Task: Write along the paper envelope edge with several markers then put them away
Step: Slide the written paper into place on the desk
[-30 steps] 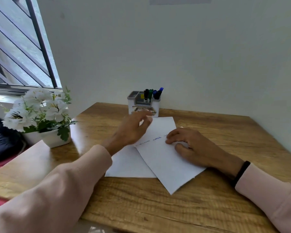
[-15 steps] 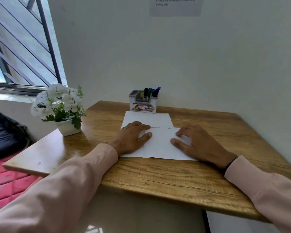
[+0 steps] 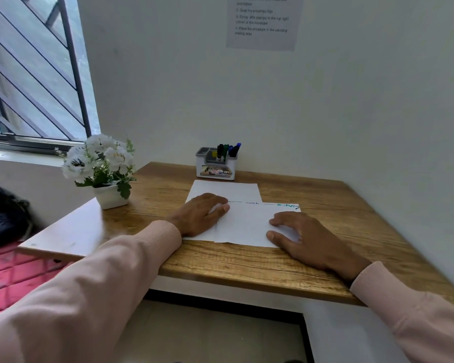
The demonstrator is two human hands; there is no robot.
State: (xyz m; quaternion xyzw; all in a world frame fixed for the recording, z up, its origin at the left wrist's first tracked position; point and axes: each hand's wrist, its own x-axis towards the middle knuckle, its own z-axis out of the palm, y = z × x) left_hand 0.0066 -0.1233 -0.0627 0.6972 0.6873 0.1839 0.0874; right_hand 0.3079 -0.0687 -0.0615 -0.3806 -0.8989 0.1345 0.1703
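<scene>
The paper envelope (image 3: 249, 221) is laid flat on the table (image 3: 247, 265) and is pressed down by the flat left hand (image 3: 199, 216) and right hand (image 3: 299, 237). Colored writing is seen along its far edge. The markers (image 3: 227, 151) are stood in the holder (image 3: 216, 166) far back, so the job looks nearly done.

Wall notice (image 3: 264, 20) cut off at top, print blurred; envelope (image 3: 247, 224) writing (coloured) too small to read.
</scene>
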